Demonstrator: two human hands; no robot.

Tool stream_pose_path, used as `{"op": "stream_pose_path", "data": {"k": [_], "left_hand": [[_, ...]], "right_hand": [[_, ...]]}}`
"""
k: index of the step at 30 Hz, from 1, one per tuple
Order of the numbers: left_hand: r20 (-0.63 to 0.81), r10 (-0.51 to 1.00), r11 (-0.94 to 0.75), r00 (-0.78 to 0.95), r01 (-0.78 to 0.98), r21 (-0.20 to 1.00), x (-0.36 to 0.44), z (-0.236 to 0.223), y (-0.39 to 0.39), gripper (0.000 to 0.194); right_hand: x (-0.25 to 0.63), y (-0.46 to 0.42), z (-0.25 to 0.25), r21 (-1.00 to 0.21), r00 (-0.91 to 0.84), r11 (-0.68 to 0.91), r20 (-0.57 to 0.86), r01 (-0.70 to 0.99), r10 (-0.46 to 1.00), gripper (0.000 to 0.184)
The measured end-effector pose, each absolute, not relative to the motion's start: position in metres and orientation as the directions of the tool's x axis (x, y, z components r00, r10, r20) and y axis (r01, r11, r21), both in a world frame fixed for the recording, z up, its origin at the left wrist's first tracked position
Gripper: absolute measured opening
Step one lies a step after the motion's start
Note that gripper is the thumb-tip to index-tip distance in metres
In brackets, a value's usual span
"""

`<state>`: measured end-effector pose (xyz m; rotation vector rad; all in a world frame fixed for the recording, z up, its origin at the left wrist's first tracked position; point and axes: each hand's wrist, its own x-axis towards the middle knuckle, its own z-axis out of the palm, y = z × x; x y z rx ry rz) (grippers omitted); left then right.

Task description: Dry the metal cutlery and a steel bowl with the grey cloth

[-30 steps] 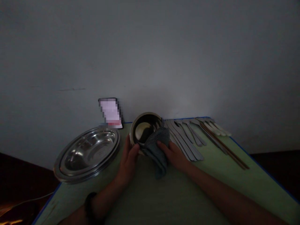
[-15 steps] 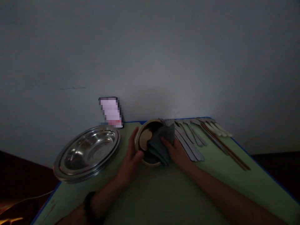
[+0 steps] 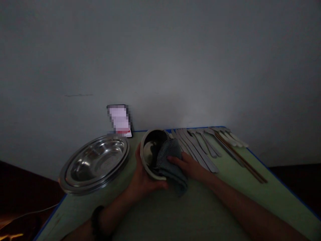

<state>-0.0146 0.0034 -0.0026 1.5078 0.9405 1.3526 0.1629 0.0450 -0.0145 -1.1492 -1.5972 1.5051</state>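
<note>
A round metal bowl (image 3: 149, 152) with a pale rim is tilted toward the right in the middle of the view. My left hand (image 3: 142, 177) grips it from the left and below, with the thumb along the lower rim. A grey-green cloth (image 3: 173, 164) covers the bowl's right side, partly inside it, and one end hangs below the rim. My right hand (image 3: 188, 164) is closed on the cloth and presses it against the bowl. Some of the right fingers are hidden behind the cloth.
Stacked steel basins (image 3: 97, 164) stand at the left. A phone (image 3: 120, 120) leans on the wall behind them. To the right lie several knives (image 3: 198, 150), forks and spoons (image 3: 208, 144), wooden chopsticks (image 3: 243, 159) and white-handled spoons (image 3: 233, 139). The green table (image 3: 190, 207) has a blue edge.
My left hand has gone from open beside the bowl to holding it. The bowl has tilted more and shifted slightly left. The cloth now hangs lower over the rim.
</note>
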Motion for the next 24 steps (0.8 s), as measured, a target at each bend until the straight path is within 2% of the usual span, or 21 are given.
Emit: {"op": "stream_pose_path", "data": {"k": [4, 8, 12, 15, 17, 20, 22, 24], "left_hand": [[0.498, 0.843, -0.52, 0.202, 0.074, 0.851, -0.017, -0.004, 0.001, 0.104], [0.533, 0.807, -0.563, 0.256, 0.059, 0.824, -0.02, -0.005, 0.001, 0.096], [0.388, 0.9, -0.401, 0.196, 0.029, 0.915, -0.018, -0.005, 0.004, 0.092], [0.249, 0.963, -0.26, 0.102, 0.12, 0.958, -0.012, -0.008, 0.008, 0.09], [0.2, 0.979, -0.202, 0.034, 0.176, 0.963, -0.01, -0.012, 0.011, 0.072], [0.158, 0.987, -0.15, -0.037, 0.162, 0.975, -0.011, -0.018, 0.015, 0.049], [0.153, 0.988, -0.147, -0.038, 0.127, 0.981, -0.014, -0.022, 0.014, 0.051], [0.168, 0.986, -0.168, 0.0, 0.082, 0.982, -0.017, -0.026, 0.013, 0.062]], "right_hand": [[0.159, 0.045, -0.016, -0.999, -0.339, -0.047, -0.053, 0.024, 0.939, 0.035], [0.157, 0.047, -0.016, -0.993, -0.256, -0.087, -0.064, -0.08, 0.965, 0.04], [0.156, 0.048, -0.013, -1.0, -0.176, -0.024, -0.024, 0.001, 0.984, 0.042], [0.154, 0.048, -0.017, -0.992, -0.097, 0.099, 0.091, 0.081, 0.991, 0.039], [0.153, 0.048, -0.022, -0.975, -0.062, 0.17, 0.163, 0.144, 0.985, 0.036], [0.151, 0.047, -0.027, -0.957, -0.038, 0.217, 0.214, 0.191, 0.976, 0.037], [0.15, 0.045, -0.027, -0.954, 0.006, 0.235, 0.24, 0.185, 0.971, 0.037], [0.15, 0.044, -0.025, -0.952, 0.071, 0.259, 0.274, 0.165, 0.959, 0.035]]}}
